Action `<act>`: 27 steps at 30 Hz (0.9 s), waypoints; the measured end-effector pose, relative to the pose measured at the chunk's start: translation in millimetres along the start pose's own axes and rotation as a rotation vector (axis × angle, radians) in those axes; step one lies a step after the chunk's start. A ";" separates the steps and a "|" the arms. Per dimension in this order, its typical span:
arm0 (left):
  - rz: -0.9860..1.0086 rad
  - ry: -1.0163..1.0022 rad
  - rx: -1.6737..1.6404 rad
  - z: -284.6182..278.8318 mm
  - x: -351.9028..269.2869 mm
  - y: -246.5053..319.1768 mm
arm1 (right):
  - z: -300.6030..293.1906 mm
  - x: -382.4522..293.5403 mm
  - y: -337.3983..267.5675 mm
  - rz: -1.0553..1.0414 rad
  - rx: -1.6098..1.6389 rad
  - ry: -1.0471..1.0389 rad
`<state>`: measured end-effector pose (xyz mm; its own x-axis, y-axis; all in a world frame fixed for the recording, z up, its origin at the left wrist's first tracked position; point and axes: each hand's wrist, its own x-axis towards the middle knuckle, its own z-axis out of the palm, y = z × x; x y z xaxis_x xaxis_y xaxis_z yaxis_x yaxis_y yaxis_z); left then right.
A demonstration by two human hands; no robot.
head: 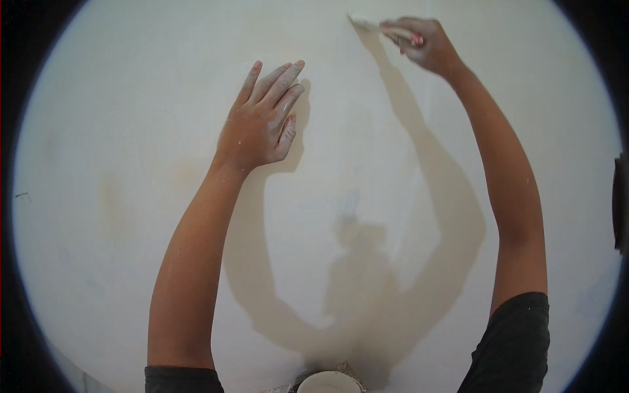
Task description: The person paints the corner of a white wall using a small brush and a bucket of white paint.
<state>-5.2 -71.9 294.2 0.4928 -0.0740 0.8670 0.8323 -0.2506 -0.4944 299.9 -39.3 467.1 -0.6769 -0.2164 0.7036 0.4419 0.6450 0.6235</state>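
A pale, smooth wall (314,123) fills the view before me. My left hand (265,115) is spread on it or just off it, back towards me and fingers dusted white. It holds nothing. Higher up and to the right, my right hand (422,42) grips a small hand tool (366,23) by its handle, which shows red at one end. The whitish tool head points left, and its tip meets its own shadow at the wall. Blur hides whether it is a putty knife or a flat brush.
At the bottom centre stands a round container (330,383) with off-white contents, its dark surround partly visible. Shadows of my arms and head (363,275) fall across the wall. A dark object (620,204) juts in at the right edge. Faint tan patches (112,206) mark the left side.
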 end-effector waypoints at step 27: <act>0.054 -0.016 -0.094 0.9 -1.5 -2.4 | -32.1 32.3 -29.9 0.095 -0.170 0.114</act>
<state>-7.7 -70.3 294.0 0.5413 -0.0745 0.8375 0.7770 -0.3363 -0.5321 283.8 -89.2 482.1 -0.5606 -0.2484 0.7900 0.6000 0.5356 0.5942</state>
